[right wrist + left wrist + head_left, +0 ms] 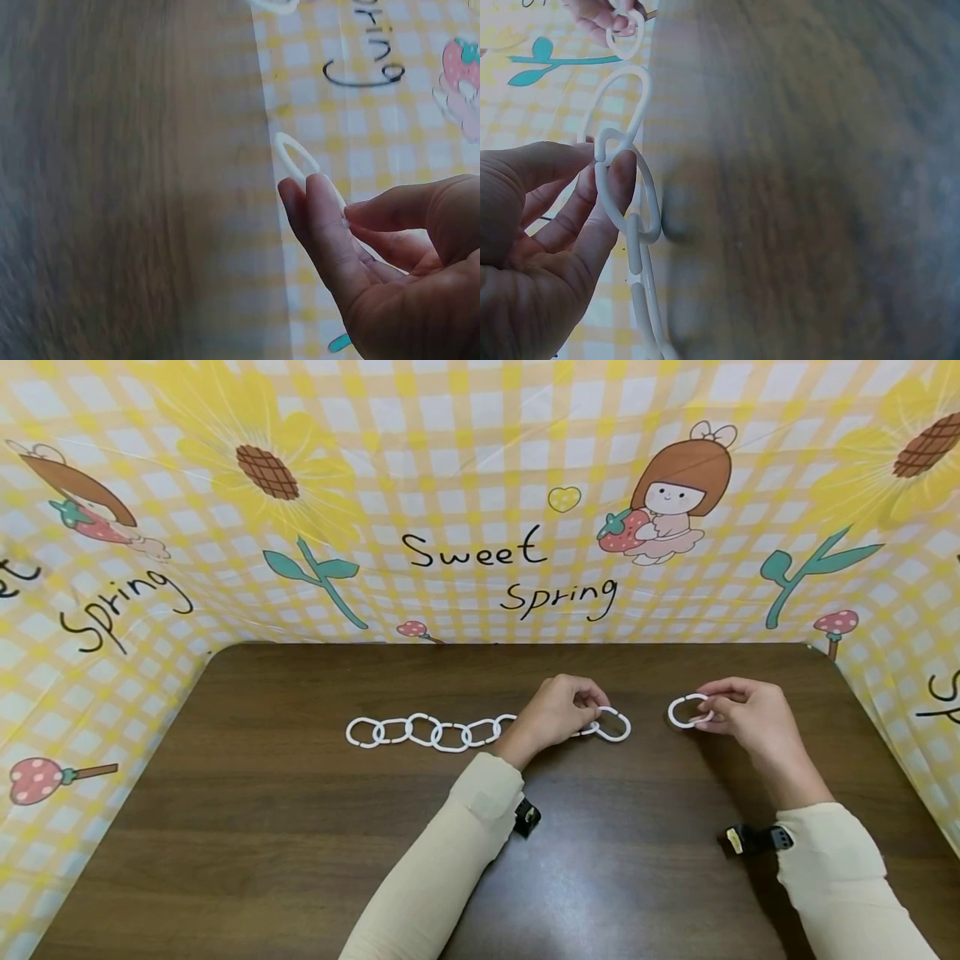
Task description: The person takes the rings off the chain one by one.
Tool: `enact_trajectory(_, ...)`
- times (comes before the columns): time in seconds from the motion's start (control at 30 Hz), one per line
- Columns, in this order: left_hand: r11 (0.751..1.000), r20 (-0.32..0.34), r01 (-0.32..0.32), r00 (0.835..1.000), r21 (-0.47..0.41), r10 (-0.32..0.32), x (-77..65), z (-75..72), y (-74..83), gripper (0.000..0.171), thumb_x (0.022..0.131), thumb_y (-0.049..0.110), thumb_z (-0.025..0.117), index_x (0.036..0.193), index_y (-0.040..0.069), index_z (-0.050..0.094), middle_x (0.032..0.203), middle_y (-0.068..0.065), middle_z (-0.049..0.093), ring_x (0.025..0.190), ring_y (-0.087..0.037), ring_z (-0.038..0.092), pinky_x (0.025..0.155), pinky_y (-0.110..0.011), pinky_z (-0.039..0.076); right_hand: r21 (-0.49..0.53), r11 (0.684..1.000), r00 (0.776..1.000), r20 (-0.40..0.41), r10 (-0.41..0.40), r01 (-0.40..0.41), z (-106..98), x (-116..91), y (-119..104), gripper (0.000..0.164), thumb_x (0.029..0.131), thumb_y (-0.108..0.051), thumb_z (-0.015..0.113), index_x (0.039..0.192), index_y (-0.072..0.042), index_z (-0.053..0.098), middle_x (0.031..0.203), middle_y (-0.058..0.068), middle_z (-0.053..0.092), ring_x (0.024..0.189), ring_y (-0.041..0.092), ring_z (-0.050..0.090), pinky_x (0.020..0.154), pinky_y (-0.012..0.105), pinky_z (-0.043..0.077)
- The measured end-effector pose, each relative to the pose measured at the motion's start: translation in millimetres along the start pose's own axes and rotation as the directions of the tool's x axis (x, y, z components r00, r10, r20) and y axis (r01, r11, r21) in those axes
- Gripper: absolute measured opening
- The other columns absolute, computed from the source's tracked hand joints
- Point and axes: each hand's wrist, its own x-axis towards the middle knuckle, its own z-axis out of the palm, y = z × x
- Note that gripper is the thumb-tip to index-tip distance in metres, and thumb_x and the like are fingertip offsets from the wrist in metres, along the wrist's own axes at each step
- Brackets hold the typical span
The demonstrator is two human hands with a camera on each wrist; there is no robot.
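A chain of several white plastic links [451, 738] stretches across the table, each link an oval ring with a small gap. Near the chain's right end, my left hand [553, 714] pinches one link [651, 196] between thumb and fingers, and it hides part of the chain in the head view. One more link [615, 725] hangs on beyond that hand as the chain's end. To the right, apart from the chain, my right hand [750, 720] holds a single loose white link [294, 159] by its edge between thumb and fingertips.
The dark brown wooden table [262, 843] has rounded far corners. A yellow checked cloth [480, 460] with flowers, figures and lettering rises behind it and along both sides. Black wrist cameras [527, 818] are strapped over the beige sleeves [442, 860].
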Motion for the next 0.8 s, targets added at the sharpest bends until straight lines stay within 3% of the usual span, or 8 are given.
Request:
enact_trajectory(0.23,1.000,0.002,0.003,1.000,-0.005,-0.003,0.1,1.0,1.1,0.013,0.099,0.004,0.067,0.103,0.005,0.079,0.085,0.000,0.069,0.073,-0.006,0.057,0.065,-0.015,0.046,0.152,0.987,0.999,-0.017,0.047,-0.044,-12.5,11.0,6.0,0.015,0.103,0.006,0.051,0.112,0.009,0.062,0.079,-0.005,0.069,0.073,0.006,0.072,0.071,0.023,0.062)
enact_trajectory(0.43,1.000,-0.001,-0.001,1.000,-0.010,0.001,0.2,1.0,-0.6,0.012,0.099,0.005,0.067,0.103,0.005,0.079,0.085,0.000,0.069,0.073,-0.006,0.057,0.065,-0.016,0.046,0.255,0.964,0.995,-0.038,0.092,-0.080,-19.2,21.8,6.9,0.021,0.103,0.006,0.052,0.096,-0.006,0.069,0.076,-0.005,0.070,0.069,0.007,0.072,0.068,0.022,0.062)
enact_trajectory(0.6,1.000,-0.005,-0.006,1.000,-0.016,0.006,0.0,0.5,-1.5,0.013,0.099,0.005,0.067,0.103,0.005,0.079,0.085,0.000,0.069,0.073,-0.006,0.058,0.066,-0.016,0.046,0.259,0.961,0.990,-0.067,0.122,-0.101,-23.3,31.6,6.3,0.027,0.103,0.002,0.054,0.089,-0.013,0.071,0.073,-0.005,0.069,0.064,0.008,0.071,0.066,0.022,0.062)
enact_trajectory(0.8,1.000,-0.012,-0.011,1.000,-0.018,0.011,0.0,-0.4,-1.9,0.013,0.098,0.005,0.067,0.103,0.005,0.079,0.084,0.000,0.070,0.073,-0.005,0.059,0.066,-0.015,0.047,0.292,0.948,0.983,-0.093,0.157,-0.124,-27.3,41.7,6.6,0.029,0.103,0.004,0.053,0.087,-0.012,0.071,0.073,-0.004,0.068,0.064,0.007,0.071,0.066,0.022,0.061)
